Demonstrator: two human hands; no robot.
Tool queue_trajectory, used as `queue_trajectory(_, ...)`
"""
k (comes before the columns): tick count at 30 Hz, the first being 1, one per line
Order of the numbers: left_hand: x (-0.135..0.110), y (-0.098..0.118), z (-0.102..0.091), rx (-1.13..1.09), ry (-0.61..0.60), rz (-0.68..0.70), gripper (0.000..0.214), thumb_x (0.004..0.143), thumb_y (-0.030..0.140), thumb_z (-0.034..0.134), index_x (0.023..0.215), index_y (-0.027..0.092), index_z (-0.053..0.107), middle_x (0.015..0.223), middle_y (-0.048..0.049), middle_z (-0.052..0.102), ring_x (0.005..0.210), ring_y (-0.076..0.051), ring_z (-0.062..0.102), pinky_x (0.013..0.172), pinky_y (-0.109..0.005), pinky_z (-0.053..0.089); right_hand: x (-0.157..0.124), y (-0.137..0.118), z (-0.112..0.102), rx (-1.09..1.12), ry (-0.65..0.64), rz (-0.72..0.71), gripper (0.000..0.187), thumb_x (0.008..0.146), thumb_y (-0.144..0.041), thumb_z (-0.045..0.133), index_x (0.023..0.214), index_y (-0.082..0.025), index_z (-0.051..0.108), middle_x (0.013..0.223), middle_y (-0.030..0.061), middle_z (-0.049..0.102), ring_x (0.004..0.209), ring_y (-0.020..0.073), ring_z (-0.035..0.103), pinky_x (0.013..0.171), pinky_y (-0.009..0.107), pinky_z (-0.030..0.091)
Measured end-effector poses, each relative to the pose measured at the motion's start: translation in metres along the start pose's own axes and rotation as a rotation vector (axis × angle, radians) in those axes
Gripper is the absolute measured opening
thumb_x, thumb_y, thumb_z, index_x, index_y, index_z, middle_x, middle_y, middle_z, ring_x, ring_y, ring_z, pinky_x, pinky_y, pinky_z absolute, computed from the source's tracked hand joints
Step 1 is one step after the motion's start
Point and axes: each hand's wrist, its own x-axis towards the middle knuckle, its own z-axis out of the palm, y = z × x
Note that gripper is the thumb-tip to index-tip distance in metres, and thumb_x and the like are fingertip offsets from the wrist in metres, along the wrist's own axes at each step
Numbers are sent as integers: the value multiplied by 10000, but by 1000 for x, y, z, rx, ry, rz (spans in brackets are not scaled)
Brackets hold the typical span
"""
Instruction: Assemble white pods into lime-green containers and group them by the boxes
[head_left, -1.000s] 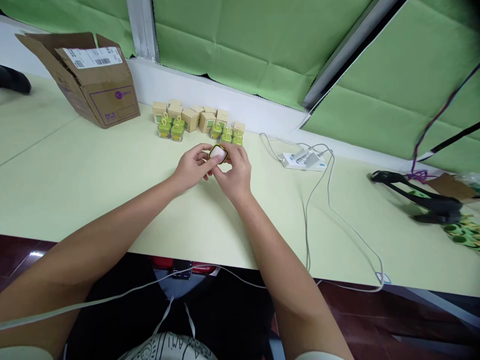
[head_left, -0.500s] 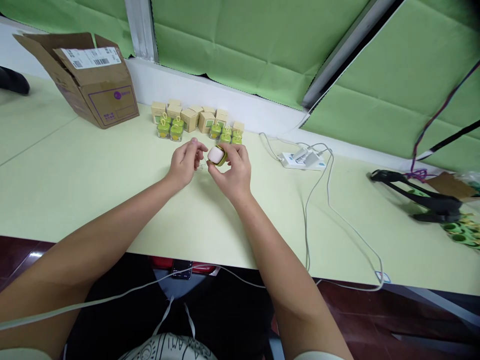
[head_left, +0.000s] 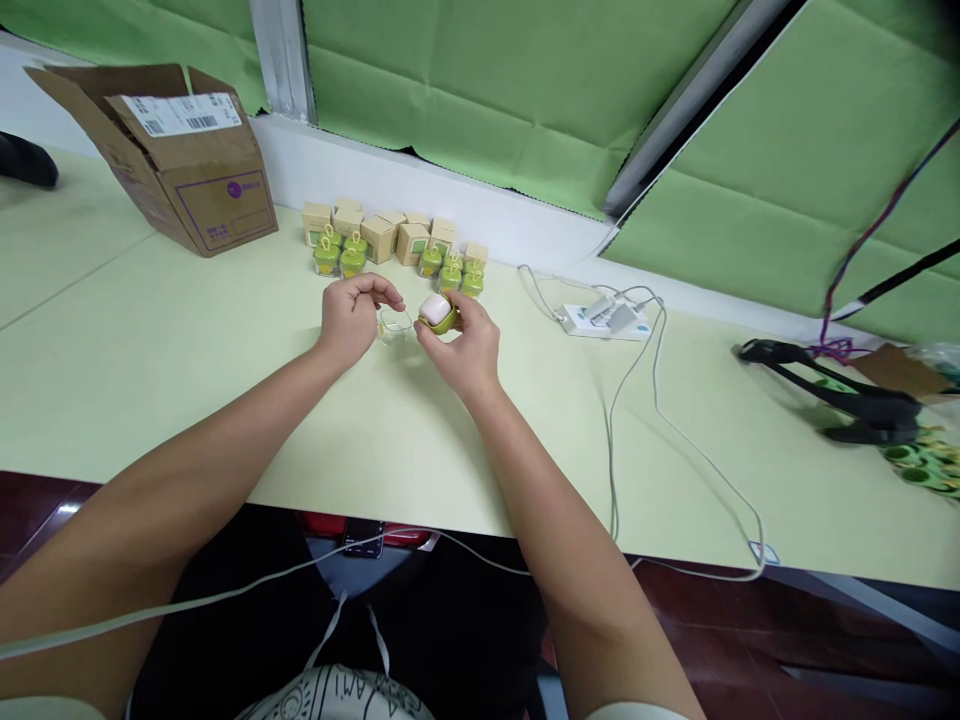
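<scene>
My right hand (head_left: pixel 463 345) pinches a small white block with a green rim (head_left: pixel 437 311), tilted, just above the pale green table (head_left: pixel 187 360). My left hand (head_left: pixel 349 312) is beside it, fingers curled over a small clear plastic case (head_left: pixel 393 325) that rests on the table; the thumb and fingers touch its edge. Behind both hands stands a row of small tan boxes (head_left: pixel 382 236) and green-and-clear cubes (head_left: pixel 339 257).
An open cardboard box (head_left: pixel 180 155) lies on its side at the back left. A white power strip (head_left: pixel 607 320) with cables (head_left: pixel 660 400) sits to the right. Black-handled tool (head_left: pixel 840 395) and green rings (head_left: pixel 926 465) lie far right. A white cable hangs below the table edge.
Both hands held the white block together; my left hand has let go, moved left and now curls over the clear case. The right hand keeps the block, slightly lowered.
</scene>
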Motion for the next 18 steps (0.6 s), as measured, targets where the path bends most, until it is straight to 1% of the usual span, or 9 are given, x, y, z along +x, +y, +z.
queue_trajectory(4, 5, -5, -6, 32, 43, 58, 296, 758, 144, 482, 735, 201, 772, 917, -53, 842, 960, -211, 780, 868, -332, 533, 2, 5, -1, 52, 1, 52, 483, 814, -512, 838, 1196, -241, 719, 1189, 116, 764, 1051, 262, 709, 905, 428, 633)
queue_trajectory(6, 10, -11, -8, 12, 80, 47, 297, 772, 148, 522, 852, 224, 799, 1057, -47, 852, 1082, -234, 766, 888, -336, 536, 3, 9, -1, 69, 0, 92, 504, 810, -541, 846, 1190, -232, 727, 1184, 120, 757, 1022, 250, 706, 880, 414, 630)
queue_trajectory(8, 14, -18, -10, -43, 114, -10, 334, 783, 169, 587, 1025, 267, 795, 1208, -32, 833, 1225, -251, 726, 895, -329, 545, 3, 12, 0, 70, -8, 141, 535, 793, -566, 860, 1181, -221, 733, 1162, 118, 752, 986, 241, 701, 883, 417, 624)
queue_trajectory(9, 16, -22, -10, -69, 126, -47, 360, 785, 184, 617, 1089, 288, 780, 1240, -28, 825, 1279, -257, 705, 902, -329, 552, 4, 13, 0, 71, -18, 164, 546, 785, -574, 864, 1177, -218, 733, 1145, 113, 752, 968, 236, 697, 885, 419, 622)
queue_trajectory(11, 18, -28, -12, -82, 137, -88, 371, 790, 209, 643, 1130, 293, 765, 1168, -39, 836, 1325, -270, 687, 982, -352, 558, 4, 13, 0, 78, -48, 200, 547, 773, -582, 870, 1160, -219, 734, 1103, 95, 755, 927, 223, 688, 882, 416, 617)
queue_trajectory(12, 18, -30, -12, -64, 137, -87, 343, 796, 217, 635, 1105, 277, 772, 1086, -47, 842, 1316, -276, 693, 1049, -374, 547, 4, 13, 0, 86, -61, 216, 542, 767, -581, 874, 1146, -220, 731, 1086, 87, 758, 903, 214, 683, 873, 410, 615)
queue_trajectory(14, 18, -31, -14, 0, 121, -65, 284, 810, 222, 593, 1010, 237, 794, 931, -50, 833, 1233, -278, 730, 1157, -414, 505, 3, 11, 0, 113, -65, 254, 542, 740, -566, 890, 1120, -222, 716, 1082, 74, 766, 846, 191, 669, 840, 391, 611)
queue_trajectory(16, 18, -30, -16, 60, 97, -53, 277, 815, 221, 551, 924, 212, 806, 870, -48, 823, 1108, -261, 766, 1178, -426, 498, 3, 9, 0, 152, -50, 301, 568, 699, -556, 913, 1102, -224, 691, 1091, 63, 775, 797, 170, 658, 803, 372, 607)
queue_trajectory(18, 18, -32, -17, 110, 53, -50, 295, 803, 216, 537, 901, 197, 814, 915, -57, 832, 1051, -247, 778, 1158, -424, 518, 3, 8, 0, 195, -39, 340, 604, 657, -558, 936, 1088, -226, 673, 1079, 53, 781, 787, 166, 664, 791, 364, 608)
